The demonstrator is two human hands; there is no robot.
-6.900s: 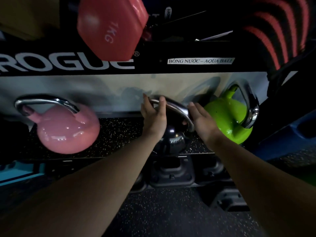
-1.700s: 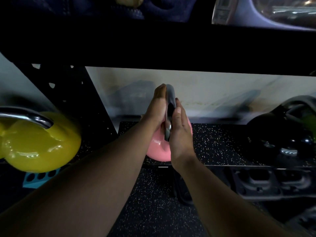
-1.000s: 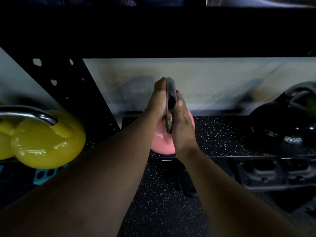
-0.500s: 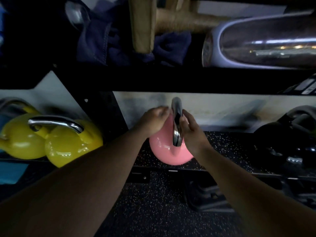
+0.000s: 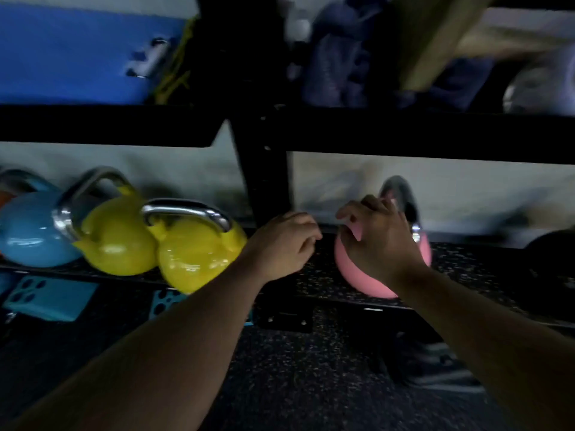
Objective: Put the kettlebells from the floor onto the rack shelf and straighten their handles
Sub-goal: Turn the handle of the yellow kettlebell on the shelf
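Pink kettlebell [image 5: 367, 275] sits upright on shelf [image 5: 314, 283], steel handle edge-on. My right hand [image 5: 381, 241] rests loosely against it; left hand [image 5: 284, 244] curled, empty, beside it.

A pink kettlebell [image 5: 364, 275] stood upright on the speckled rack shelf [image 5: 317, 284], its steel handle edge-on. Further left on that shelf, two yellow kettlebells [image 5: 193, 259] touched, beside a blue kettlebell [image 5: 31, 231].
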